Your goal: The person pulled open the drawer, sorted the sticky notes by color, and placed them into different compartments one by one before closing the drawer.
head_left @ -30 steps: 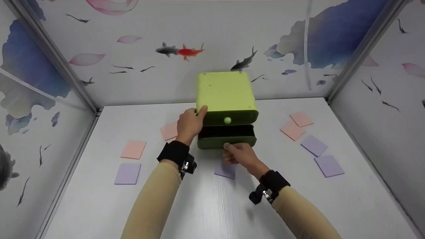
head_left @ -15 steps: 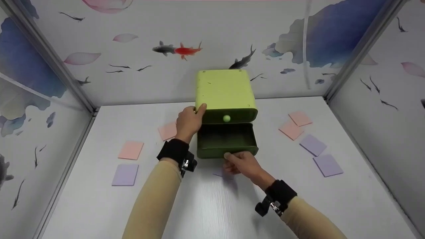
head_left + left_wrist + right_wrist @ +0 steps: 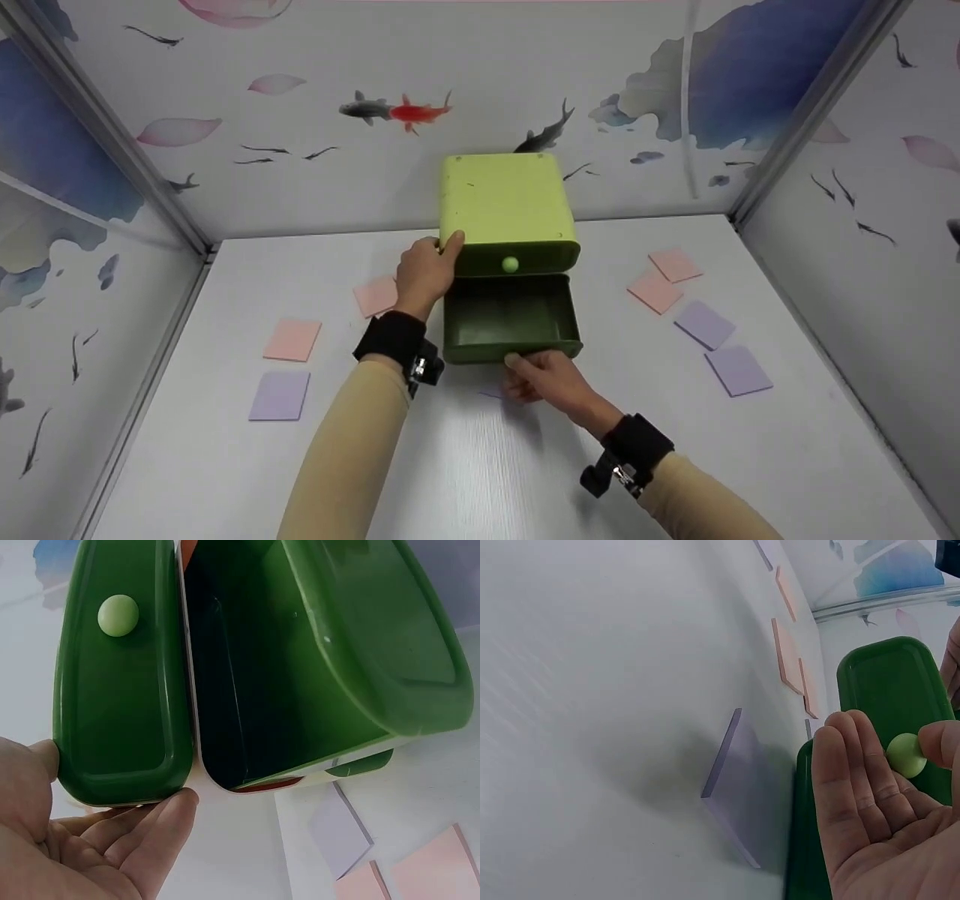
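A small yellow-green drawer box (image 3: 510,199) stands at the back of the white table, with two dark green drawers. Its upper drawer (image 3: 480,260) is closed and has a round light green knob (image 3: 118,615). The lower drawer (image 3: 510,319) is pulled far out, and nothing shows inside it. My left hand (image 3: 425,271) grips the box's left front side, thumb on top and fingers below. At the lower drawer's front, my right hand (image 3: 544,381) pinches its light green knob (image 3: 906,755) between thumb and curled fingers. A purple square (image 3: 739,799) lies under that hand, mostly hidden in the head view.
Left on the table lie pink squares (image 3: 292,340) and a purple square (image 3: 279,396); another pink one (image 3: 375,297) is beside my left hand. To the right are two pink squares (image 3: 655,291) and two purple ones (image 3: 739,371). Patterned walls (image 3: 300,187) enclose the table's back and sides.
My right hand has drawn the lower drawer outward, toward me, so more of its inside shows. The left hand has kept its grip on the box.
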A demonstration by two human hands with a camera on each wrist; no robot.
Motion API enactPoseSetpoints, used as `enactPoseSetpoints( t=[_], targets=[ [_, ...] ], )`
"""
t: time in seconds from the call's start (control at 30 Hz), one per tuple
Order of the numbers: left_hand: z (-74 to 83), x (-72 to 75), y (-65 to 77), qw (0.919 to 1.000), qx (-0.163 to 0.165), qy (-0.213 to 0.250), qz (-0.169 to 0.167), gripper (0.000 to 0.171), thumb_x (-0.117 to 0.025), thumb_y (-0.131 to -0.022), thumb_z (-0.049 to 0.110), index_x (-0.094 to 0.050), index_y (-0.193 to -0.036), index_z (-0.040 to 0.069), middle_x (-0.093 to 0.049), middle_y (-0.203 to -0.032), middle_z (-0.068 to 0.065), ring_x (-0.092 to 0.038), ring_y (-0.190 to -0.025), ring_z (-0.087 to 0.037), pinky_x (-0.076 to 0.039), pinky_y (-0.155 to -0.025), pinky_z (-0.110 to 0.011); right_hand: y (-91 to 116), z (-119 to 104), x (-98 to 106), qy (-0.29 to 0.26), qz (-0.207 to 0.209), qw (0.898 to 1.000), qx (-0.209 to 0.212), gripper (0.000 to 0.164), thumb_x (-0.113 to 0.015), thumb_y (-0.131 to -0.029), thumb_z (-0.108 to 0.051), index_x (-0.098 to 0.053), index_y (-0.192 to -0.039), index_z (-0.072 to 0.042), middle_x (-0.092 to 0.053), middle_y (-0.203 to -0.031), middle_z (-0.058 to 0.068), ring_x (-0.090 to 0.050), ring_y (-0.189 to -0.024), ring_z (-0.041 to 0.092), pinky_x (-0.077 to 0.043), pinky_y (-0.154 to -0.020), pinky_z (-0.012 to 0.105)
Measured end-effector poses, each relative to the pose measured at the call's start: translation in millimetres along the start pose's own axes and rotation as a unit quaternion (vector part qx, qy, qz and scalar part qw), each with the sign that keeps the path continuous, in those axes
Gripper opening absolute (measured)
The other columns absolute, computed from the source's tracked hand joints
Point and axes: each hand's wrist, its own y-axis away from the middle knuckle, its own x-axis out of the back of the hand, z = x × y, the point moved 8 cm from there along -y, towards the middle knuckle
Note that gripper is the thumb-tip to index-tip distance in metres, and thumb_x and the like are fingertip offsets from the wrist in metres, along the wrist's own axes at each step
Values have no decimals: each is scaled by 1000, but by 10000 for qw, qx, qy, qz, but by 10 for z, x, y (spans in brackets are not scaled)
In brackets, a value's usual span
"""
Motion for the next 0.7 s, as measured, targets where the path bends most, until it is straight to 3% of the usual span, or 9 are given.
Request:
enactPoseSetpoints(
  t=[0.17, 0.23, 0.3, 0.4, 0.5, 0.7],
  targets=[
    [2, -8, 11, 10000, -15, 15, -4, 54, -42, -100, 53, -65, -112, 5, -61, -88, -8, -59, -81, -23, -43, -73, -35, 46, 22, -36, 266, -273, 9992, 129, 44, -59, -97, -37, -69, -102, 6, -72, -96, 16, -69, -85, 18, -57, -80, 36],
    [4, -11, 13, 10000, -4, 12, -18, 54, -42, -100, 53, -65, -111, 5, -59, -85, -7, -58, -79, -23, -42, -71, -34, 81, 8, -65, 715, -370, 9960, 396, 39, -58, -98, -33, -69, -101, 5, -70, -92, 15, -66, -83, 17, -56, -77, 32],
    [2, -6, 10, 10000, 14, -9, -6, 55, -42, -100, 53, -64, -113, 5, -61, -88, -7, -59, -81, -23, -43, -72, -34, 124, -23, -108, 1510, -341, 9845, 826, 33, -59, -98, -29, -71, -103, 1, -71, -92, 12, -65, -83, 15, -53, -75, 28],
    [0, -4, 6, 10000, 31, -7, -31, 57, -43, -100, 54, -63, -119, 4, -66, -98, -11, -62, -88, -24, -47, -78, -37, 198, -67, -215, 2703, -196, 9517, 1444, 25, -58, -98, -20, -73, -108, -2, -73, -95, 8, -65, -80, 16, -51, -72, 29],
    [-6, -3, -2, 10000, 35, -6, -39, 59, -43, -100, 54, -62, -122, 4, -68, -106, -13, -64, -95, -26, -48, -84, -40, 248, -77, -359, 3476, -112, 9193, 1845, 26, -58, -96, -14, -70, -116, -3, -74, -108, 9, -69, -89, 20, -55, -79, 35],
    [-12, -14, -8, 10000, 20, -4, -47, 59, -42, -100, 54, -61, -125, 4, -67, -112, -13, -64, -99, -27, -49, -87, -41, 282, -29, -594, 4756, -86, 8468, 2381, 43, -62, -91, -15, -56, -130, 1, -61, -132, 16, -58, -122, 30, -49, -99, 44]
  ],
)
